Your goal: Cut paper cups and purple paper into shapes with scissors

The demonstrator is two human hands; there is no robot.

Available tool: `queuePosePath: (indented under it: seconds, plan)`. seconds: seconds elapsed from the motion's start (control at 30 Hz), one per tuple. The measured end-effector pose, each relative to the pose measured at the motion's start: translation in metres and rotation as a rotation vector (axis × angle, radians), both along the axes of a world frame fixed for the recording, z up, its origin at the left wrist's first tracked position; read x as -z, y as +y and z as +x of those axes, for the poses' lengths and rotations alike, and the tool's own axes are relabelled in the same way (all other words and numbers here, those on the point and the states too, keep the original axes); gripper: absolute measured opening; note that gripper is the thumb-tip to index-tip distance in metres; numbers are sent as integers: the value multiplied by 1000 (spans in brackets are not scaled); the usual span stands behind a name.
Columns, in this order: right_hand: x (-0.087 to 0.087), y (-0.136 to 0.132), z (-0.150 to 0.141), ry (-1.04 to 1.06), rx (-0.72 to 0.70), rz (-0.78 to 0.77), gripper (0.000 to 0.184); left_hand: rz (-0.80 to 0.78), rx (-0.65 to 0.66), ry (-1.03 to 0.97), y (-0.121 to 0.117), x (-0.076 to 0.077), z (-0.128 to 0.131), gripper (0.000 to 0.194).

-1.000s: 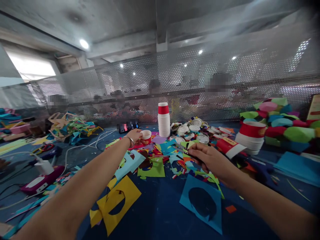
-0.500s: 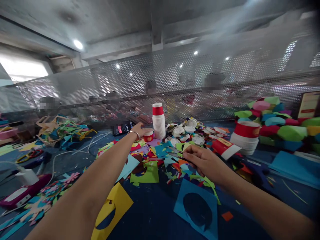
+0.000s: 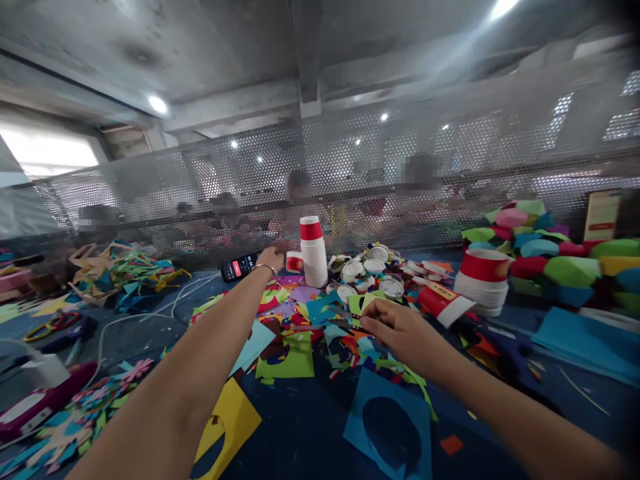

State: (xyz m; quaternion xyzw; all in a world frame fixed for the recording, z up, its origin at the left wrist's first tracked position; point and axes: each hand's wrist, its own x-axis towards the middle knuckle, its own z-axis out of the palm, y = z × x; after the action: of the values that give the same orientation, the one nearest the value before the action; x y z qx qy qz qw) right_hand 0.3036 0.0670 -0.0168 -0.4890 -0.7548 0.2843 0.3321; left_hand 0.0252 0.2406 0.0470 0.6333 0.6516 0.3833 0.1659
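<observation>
My left hand (image 3: 271,258), with a bangle at the wrist, reaches far forward and grips a small red and white paper cup (image 3: 294,262) at its side; some fingers are hidden. Just right of that cup stands a tall stack of white paper cups (image 3: 314,263) topped by a red one. Closed around the handles of a pair of scissors (image 3: 344,325), my right hand (image 3: 384,325) hovers over colourful paper scraps (image 3: 357,343). Blue paper with a round hole (image 3: 357,413) and yellow paper with a hole (image 3: 243,413) lie nearer to me.
A phone (image 3: 239,268) lies behind my left wrist. White round lids (image 3: 376,261) are heaped beyond my right hand. More red and white cups (image 3: 483,283) stand at the right, near folded paper shapes (image 3: 570,270). Cables (image 3: 105,340) and a purple power strip (image 3: 45,407) occupy the left.
The small cup has risen and tilted beside my left hand, which has moved slightly farther away. My right hand still holds the scissors, their blades now closer together. The view has shifted a little.
</observation>
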Motion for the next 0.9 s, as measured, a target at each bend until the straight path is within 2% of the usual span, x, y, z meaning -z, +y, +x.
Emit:
queuePosePath:
  seconds: [0.13,0.23,0.3,0.4,0.6,0.9]
  plan:
    - [0,1,0,-64,20,30,21,268,69,112,6,-31,24,39]
    - [-2,0,0,-126,35,78,21,346,136,181,12,-54,44,43]
    - [-4,-2,0,-144,44,93,21,354,132,218,15,-64,52,32]
    - [-7,-3,0,-146,58,99,21,356,95,256,18,-68,55,21]
    - [-9,-2,2,-164,72,117,19,355,111,299,23,-67,48,15]
    - [-3,2,2,-167,58,102,21,424,130,341,14,-103,48,14]
